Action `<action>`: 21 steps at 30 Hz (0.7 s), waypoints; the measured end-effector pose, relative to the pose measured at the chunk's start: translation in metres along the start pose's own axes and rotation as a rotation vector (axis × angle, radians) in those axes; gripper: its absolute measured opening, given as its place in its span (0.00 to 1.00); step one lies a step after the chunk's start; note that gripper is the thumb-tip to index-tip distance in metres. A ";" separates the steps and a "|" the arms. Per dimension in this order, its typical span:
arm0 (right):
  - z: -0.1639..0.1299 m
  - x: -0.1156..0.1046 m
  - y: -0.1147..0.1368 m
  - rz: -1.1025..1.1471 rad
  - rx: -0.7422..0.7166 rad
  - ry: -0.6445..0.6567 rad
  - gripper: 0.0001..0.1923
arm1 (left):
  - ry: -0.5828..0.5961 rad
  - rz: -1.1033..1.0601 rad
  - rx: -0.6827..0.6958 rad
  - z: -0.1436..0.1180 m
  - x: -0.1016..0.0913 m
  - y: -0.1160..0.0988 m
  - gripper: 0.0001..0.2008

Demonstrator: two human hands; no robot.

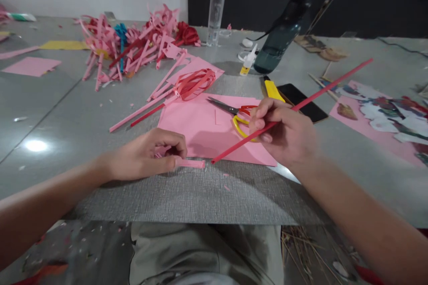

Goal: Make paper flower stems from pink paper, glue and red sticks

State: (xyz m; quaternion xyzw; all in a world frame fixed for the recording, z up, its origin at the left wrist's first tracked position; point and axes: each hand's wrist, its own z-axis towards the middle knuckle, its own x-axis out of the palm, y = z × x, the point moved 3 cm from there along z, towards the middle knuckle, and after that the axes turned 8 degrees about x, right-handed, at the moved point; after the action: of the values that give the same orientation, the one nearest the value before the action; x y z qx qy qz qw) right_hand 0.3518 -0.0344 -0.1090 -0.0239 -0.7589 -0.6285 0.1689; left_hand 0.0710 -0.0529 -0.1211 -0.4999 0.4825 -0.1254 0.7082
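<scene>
A pink paper strip (192,164) is pinched in my left hand (150,153), close to the table's front edge; part of the strip is hidden inside my fingers. My right hand (284,129) grips a long thin red stick (240,143), tilted up to the right. The lower end of the stick is just right of the pink strip's end, with a small gap between them. Beneath and behind both hands lie sheets of pink paper (207,129). Scissors (227,107) with red and yellow handles rest on those sheets, partly behind my right hand.
Several pink and red paper flowers on sticks (133,49) are heaped at the back left. Behind the sheets stand a clear bottle (216,13), a small glue bottle (248,61) and a dark water bottle (277,38). A black phone (302,101) and colourful paper scraps (388,116) lie at right.
</scene>
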 end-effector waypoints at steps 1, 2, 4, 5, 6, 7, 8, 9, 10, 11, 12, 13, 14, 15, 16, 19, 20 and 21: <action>0.000 -0.001 0.000 0.009 0.002 -0.001 0.04 | -0.007 -0.018 -0.002 0.000 0.000 0.000 0.08; 0.001 -0.002 0.001 0.017 0.004 -0.004 0.04 | -0.015 -0.037 -0.002 0.000 0.000 0.001 0.09; 0.002 -0.005 0.001 0.037 0.011 -0.015 0.04 | -0.034 -0.071 -0.004 0.000 0.000 0.001 0.09; 0.002 -0.006 0.001 0.054 0.015 -0.024 0.04 | -0.045 -0.084 -0.006 -0.001 0.000 0.001 0.10; 0.003 -0.007 0.001 0.076 0.020 -0.031 0.04 | -0.053 -0.095 -0.008 -0.001 -0.001 0.001 0.10; 0.004 -0.008 0.001 0.103 0.030 -0.034 0.04 | -0.060 -0.101 -0.010 -0.001 -0.001 0.001 0.10; 0.005 -0.009 0.000 0.132 0.043 -0.033 0.04 | -0.066 -0.106 -0.009 -0.001 -0.001 0.001 0.11; 0.006 -0.009 -0.001 0.159 0.050 -0.034 0.04 | -0.069 -0.111 -0.007 -0.001 -0.001 0.002 0.11; 0.006 -0.010 -0.001 0.180 0.052 -0.032 0.05 | -0.070 -0.114 -0.004 -0.002 -0.001 0.002 0.11; 0.007 -0.010 -0.001 0.192 0.049 -0.028 0.05 | -0.068 -0.114 -0.001 -0.002 -0.001 0.002 0.11; 0.007 -0.010 -0.002 0.197 0.045 -0.023 0.05 | -0.064 -0.114 0.002 -0.003 -0.001 0.002 0.11; 0.008 -0.010 -0.002 0.194 0.041 -0.016 0.04 | -0.059 -0.111 0.005 -0.004 0.000 0.003 0.12; 0.008 -0.010 -0.003 0.191 0.038 -0.012 0.04 | -0.053 -0.107 0.008 -0.005 0.000 0.004 0.12; 0.008 -0.010 -0.003 0.188 0.039 -0.011 0.04 | -0.047 -0.104 0.011 -0.006 0.001 0.006 0.12; 0.008 -0.010 -0.004 0.190 0.042 -0.014 0.04 | -0.045 -0.100 0.010 -0.007 0.002 0.007 0.12; 0.009 -0.012 -0.007 0.232 0.050 -0.034 0.03 | -0.046 -0.096 -0.001 -0.008 0.005 0.013 0.14; 0.009 -0.013 -0.007 0.248 0.051 -0.038 0.03 | -0.044 -0.098 0.002 -0.008 0.006 0.014 0.14; 0.010 -0.013 -0.008 0.262 0.051 -0.042 0.03 | -0.045 -0.104 0.004 -0.008 0.006 0.015 0.15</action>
State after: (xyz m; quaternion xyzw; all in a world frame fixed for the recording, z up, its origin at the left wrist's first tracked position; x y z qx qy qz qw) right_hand 0.3601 -0.0244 -0.1218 -0.1317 -0.7685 -0.5808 0.2340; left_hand 0.0632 -0.0547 -0.1371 -0.5256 0.4397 -0.1515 0.7124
